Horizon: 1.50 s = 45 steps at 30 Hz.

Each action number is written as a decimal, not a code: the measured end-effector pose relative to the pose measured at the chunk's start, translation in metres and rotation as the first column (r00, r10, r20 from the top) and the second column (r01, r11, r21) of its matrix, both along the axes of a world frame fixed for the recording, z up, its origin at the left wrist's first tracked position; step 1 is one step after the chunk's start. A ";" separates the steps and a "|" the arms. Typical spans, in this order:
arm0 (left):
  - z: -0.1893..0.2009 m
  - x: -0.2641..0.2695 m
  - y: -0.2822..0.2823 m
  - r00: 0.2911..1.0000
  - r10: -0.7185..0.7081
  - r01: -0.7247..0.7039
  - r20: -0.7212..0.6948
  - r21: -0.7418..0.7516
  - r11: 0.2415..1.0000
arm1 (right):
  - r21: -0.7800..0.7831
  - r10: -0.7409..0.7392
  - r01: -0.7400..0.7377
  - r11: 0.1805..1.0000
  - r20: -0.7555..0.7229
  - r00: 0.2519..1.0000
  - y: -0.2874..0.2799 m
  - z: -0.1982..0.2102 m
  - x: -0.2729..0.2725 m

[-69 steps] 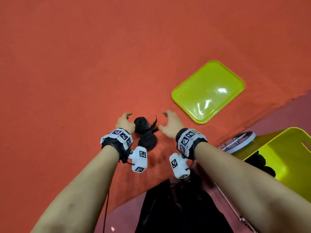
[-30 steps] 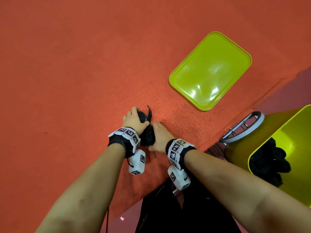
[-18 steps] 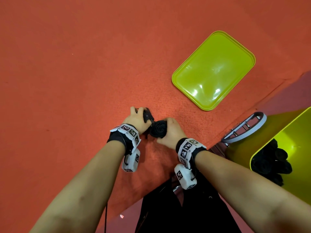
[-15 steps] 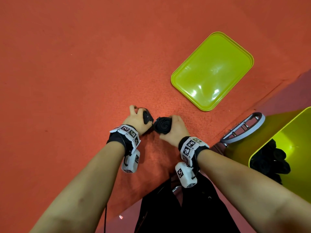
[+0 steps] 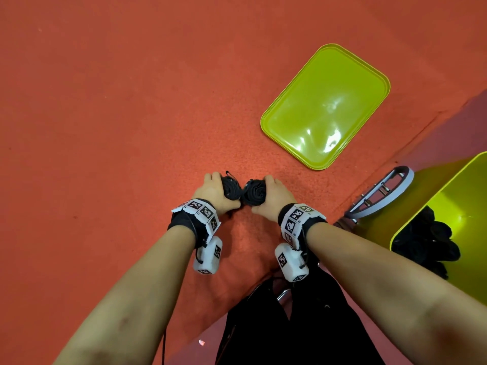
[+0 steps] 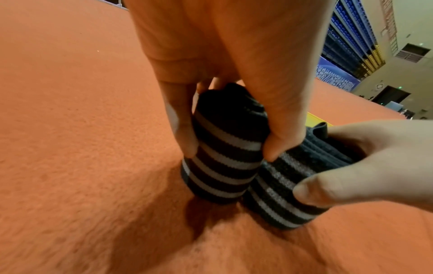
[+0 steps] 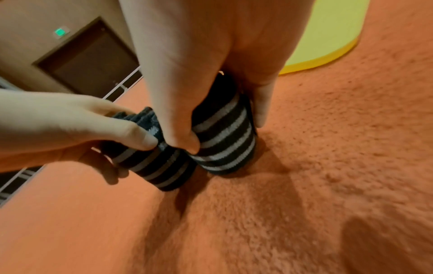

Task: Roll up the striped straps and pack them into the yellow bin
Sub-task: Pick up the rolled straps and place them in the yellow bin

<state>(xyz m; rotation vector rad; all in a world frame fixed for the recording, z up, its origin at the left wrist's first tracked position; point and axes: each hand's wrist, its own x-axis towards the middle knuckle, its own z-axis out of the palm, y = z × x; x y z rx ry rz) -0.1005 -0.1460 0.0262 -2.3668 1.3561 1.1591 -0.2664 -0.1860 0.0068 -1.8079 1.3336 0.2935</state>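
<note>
Two rolled straps, black with pale stripes, stand on end side by side on the red carpet (image 5: 131,127), pressed against each other. My left hand (image 5: 214,191) grips the left roll (image 6: 222,157) between thumb and fingers. The right roll (image 7: 225,140) is gripped the same way by my right hand (image 5: 275,196). In the head view only the rolls' spiral tops show, the left roll (image 5: 232,189) and the right roll (image 5: 255,194). Whether the rolls touch the carpet I cannot tell. The yellow bin (image 5: 453,196) stands at the far right beyond the carpet's edge, with several dark rolled straps (image 5: 427,241) inside.
A flat yellow tray (image 5: 324,106) lies on the carpet at the back right. A grey ring-shaped metal frame (image 5: 379,193) leans between the carpet edge and the bin. Black fabric (image 5: 290,325) is bunched below my wrists. The carpet's edge runs diagonally on the right.
My open hands closed in on the two rolls. Each hand now grips one, and the rolls have gone from one behind the other to side by side.
</note>
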 end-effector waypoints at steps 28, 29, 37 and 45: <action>0.092 -0.446 -0.117 0.788 -0.593 0.512 -0.163 -0.361 0.779 | -0.282 -0.881 0.896 0.343 0.234 0.411 -0.002 0.089 -0.417; 0.083 -0.451 -0.116 0.798 -0.578 0.503 -0.169 -0.341 0.794 | -0.255 -0.891 0.906 0.339 0.224 0.396 -0.002 0.078 -0.420; 0.026 -0.470 -0.137 0.848 -0.511 0.471 -0.140 -0.244 0.848 | -0.094 -0.939 0.958 0.272 0.189 0.286 -0.026 0.006 -0.421; -0.018 -0.466 -0.141 0.905 -0.376 0.334 -0.197 -0.217 0.917 | -0.018 -0.944 0.966 0.259 0.208 0.257 -0.043 -0.041 -0.413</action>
